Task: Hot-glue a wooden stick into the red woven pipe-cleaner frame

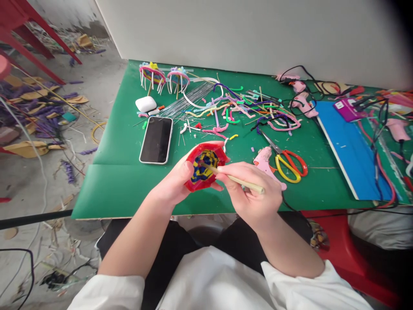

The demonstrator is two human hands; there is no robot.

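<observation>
My left hand [176, 181] is closed round a small red-rimmed woven piece [204, 165] with blue and yellow strands inside, held above the green table's [122, 185] front edge. My right hand [250, 189] pinches a thin wooden stick [237, 180] whose tip goes into the middle of the woven piece. The stick's other end points out to the right past my knuckles.
A phone [156, 140] lies face up to the left, a white earbud case [146, 103] behind it. Red and yellow scissors [288, 163] and a pink glue gun [266, 161] lie right of my hands. Coloured pipe cleaners [245, 110], thin wires, two finished pieces [164, 77] and a blue board [351, 146] sit further back.
</observation>
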